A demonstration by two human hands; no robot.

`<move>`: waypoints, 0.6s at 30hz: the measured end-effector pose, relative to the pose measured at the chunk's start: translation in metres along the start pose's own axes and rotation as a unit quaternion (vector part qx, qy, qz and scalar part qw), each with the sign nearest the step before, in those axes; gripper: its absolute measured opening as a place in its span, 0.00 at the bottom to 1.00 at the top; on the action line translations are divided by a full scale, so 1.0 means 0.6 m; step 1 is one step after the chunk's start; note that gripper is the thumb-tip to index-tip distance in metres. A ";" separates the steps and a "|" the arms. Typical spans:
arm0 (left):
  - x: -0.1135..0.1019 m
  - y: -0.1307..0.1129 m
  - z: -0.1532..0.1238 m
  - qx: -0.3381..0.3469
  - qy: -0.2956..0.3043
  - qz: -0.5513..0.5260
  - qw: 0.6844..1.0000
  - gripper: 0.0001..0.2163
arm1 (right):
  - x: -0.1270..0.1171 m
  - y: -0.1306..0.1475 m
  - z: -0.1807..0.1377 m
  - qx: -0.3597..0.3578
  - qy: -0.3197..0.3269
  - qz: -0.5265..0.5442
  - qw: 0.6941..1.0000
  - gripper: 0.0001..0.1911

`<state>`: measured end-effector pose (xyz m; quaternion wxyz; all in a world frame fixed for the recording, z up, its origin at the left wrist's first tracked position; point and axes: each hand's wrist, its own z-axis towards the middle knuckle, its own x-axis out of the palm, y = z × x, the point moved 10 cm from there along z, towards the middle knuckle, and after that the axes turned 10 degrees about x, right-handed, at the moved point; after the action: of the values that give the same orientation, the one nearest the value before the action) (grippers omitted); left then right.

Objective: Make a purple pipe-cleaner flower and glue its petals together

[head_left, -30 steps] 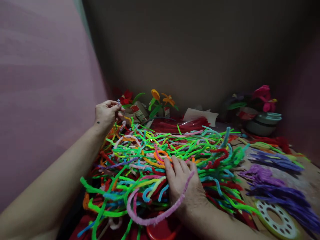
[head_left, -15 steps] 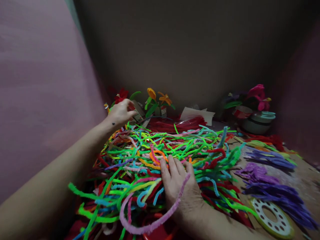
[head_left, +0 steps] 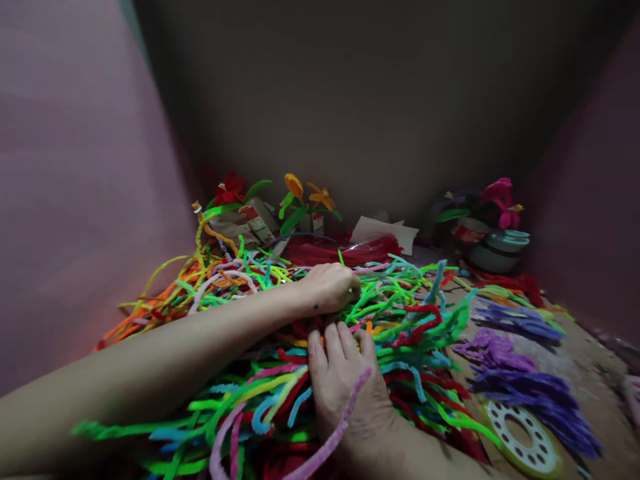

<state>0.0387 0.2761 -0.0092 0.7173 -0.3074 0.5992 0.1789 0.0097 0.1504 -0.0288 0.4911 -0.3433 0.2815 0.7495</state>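
Note:
A big tangled heap of fuzzy pipe cleaners (head_left: 405,287), in green, red, blue, pink and orange, spreads in front of me. My left hand (head_left: 331,288) reaches across the heap with its fingers curled down among the stems; whatever is between them is hidden. Just below it, my right hand (head_left: 350,387) lies palm down on the pipe cleaners, fingers stretched out. A long pink pipe cleaner (head_left: 345,420) loops up in front of the right wrist.
Bundles of blue pipe cleaners (head_left: 520,320) and purple ones (head_left: 500,350) lie at right beside a round disc with holes (head_left: 523,437). Behind stand fuzzy flowers (head_left: 320,197), a lidded jar (head_left: 500,250), white paper (head_left: 385,233) and a bundle of red stems (head_left: 345,252). Walls flank both sides.
My left hand has come from the far left, near the red flower, to the heap's middle, and its fingers have curled. My right hand stays on the heap. The view has shifted slightly.

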 end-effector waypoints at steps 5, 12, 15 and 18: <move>-0.004 0.014 0.003 -0.046 -0.036 -0.034 0.998 0.05 | 0.000 0.000 0.001 0.003 -0.021 0.011 1.000 0.17; -0.036 0.036 -0.006 -0.081 -0.071 -0.209 0.972 0.07 | 0.001 0.001 -0.001 0.002 -0.029 0.004 1.000 0.19; -0.044 0.044 -0.010 -0.090 -0.105 -0.274 0.952 0.09 | 0.004 0.001 -0.001 0.002 -0.022 0.002 1.000 0.20; -0.050 0.060 -0.015 -0.107 -0.146 -0.310 0.933 0.09 | 0.005 0.000 -0.001 0.004 -0.018 0.001 1.000 0.19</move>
<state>0.0031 0.3005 0.0110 0.7798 -0.5230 0.3400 0.0539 0.0088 0.1514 -0.0318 0.4966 -0.3278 0.2757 0.7549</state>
